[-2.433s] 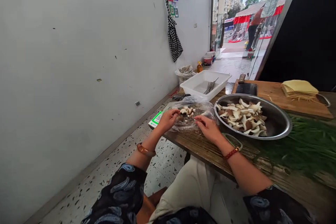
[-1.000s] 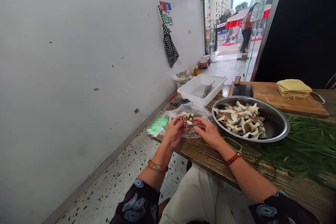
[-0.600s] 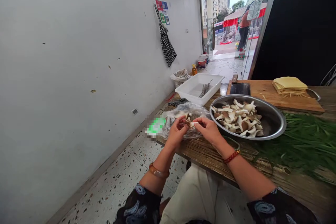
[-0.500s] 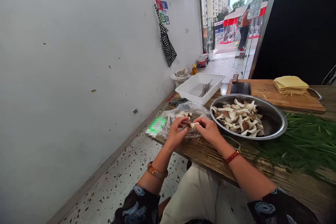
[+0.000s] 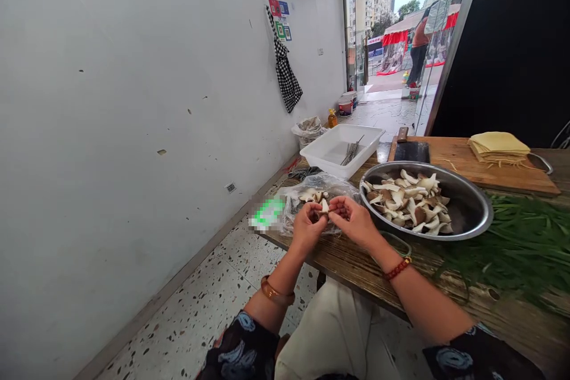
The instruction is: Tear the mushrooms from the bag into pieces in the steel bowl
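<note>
Between my fingertips is a pale-stemmed mushroom (image 5: 325,206), pinched from both sides. My left hand (image 5: 309,227) grips it from the left, and my right hand (image 5: 355,222) closes on it from the right. Just behind them lies a clear plastic bag (image 5: 291,205) with more mushrooms (image 5: 310,195) in its mouth. To the right of my right hand stands an oval steel basin (image 5: 474,214) partly filled with mushroom pieces (image 5: 407,202), white with brown caps.
A white plastic tray (image 5: 323,157) with thin metal sticks stands behind the bag. A cleaver (image 5: 414,151) and stacked yellow sheets (image 5: 501,147) rest on a wooden board (image 5: 449,151). Green leafy stalks (image 5: 525,243) cover the table's right side. The wall (image 5: 133,190) runs along the left.
The mushroom has turned from lying sideways to stem upward between my fingers. My left hand has shifted right, closer to my right hand. The view has tilted slightly.
</note>
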The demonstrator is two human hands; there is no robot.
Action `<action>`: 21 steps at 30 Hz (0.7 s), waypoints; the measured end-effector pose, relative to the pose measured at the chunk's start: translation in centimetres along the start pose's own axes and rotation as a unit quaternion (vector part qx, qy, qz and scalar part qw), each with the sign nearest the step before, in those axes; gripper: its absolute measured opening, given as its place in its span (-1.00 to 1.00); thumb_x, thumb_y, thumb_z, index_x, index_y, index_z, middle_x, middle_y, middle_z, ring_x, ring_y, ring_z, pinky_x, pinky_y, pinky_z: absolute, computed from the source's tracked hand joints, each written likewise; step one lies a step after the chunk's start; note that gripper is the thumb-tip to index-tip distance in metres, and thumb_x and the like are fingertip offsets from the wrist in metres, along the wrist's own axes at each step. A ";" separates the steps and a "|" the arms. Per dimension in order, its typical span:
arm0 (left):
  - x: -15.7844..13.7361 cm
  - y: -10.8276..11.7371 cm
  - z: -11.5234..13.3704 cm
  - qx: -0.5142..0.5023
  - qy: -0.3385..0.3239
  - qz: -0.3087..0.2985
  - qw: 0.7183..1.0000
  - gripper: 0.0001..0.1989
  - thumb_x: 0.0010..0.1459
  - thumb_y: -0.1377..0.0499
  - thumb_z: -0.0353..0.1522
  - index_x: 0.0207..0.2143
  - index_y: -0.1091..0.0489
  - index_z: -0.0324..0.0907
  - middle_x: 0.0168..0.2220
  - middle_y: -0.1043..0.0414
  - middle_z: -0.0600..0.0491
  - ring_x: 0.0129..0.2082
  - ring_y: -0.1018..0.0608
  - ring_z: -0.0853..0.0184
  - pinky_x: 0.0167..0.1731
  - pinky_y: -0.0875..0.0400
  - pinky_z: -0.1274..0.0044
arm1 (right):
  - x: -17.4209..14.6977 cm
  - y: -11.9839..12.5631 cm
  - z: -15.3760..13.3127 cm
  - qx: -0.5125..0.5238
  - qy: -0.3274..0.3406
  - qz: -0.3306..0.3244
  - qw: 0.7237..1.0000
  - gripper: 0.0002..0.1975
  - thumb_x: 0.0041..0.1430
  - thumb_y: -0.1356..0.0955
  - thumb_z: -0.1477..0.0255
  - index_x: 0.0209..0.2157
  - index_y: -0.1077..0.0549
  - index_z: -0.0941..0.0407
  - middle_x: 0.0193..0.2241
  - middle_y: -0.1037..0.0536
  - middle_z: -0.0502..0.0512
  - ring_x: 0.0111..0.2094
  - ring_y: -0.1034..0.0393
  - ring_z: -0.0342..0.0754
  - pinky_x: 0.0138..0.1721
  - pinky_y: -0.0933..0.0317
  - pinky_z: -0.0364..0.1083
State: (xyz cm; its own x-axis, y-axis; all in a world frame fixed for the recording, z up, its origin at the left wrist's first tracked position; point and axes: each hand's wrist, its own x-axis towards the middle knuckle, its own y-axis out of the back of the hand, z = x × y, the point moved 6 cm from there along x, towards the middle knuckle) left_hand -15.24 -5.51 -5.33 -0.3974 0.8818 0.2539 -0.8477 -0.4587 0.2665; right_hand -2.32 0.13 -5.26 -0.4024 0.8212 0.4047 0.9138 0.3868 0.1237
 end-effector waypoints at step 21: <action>-0.6 -0.7 0.3 -0.008 -0.020 0.034 0.999 -0.91 -0.07 -0.16 -0.42 -0.43 -0.40 -0.20 -0.56 -0.31 0.17 -0.55 -0.33 0.47 -0.48 -0.22 0.61 | -1.0 0.1 -1.0 -0.196 0.083 0.063 0.975 -0.88 0.05 -0.29 0.50 -0.35 -0.45 0.10 -0.40 -0.58 0.12 -0.41 -0.46 -0.02 -0.33 -0.33 -0.06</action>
State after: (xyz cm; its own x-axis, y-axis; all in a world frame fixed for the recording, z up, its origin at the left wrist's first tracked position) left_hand -14.27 -5.77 -5.45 -0.4397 0.8434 0.3088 -0.8250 -0.5151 0.2325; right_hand -1.81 -1.08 -4.69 -0.3004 0.7598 0.5766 0.9195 0.0701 0.3867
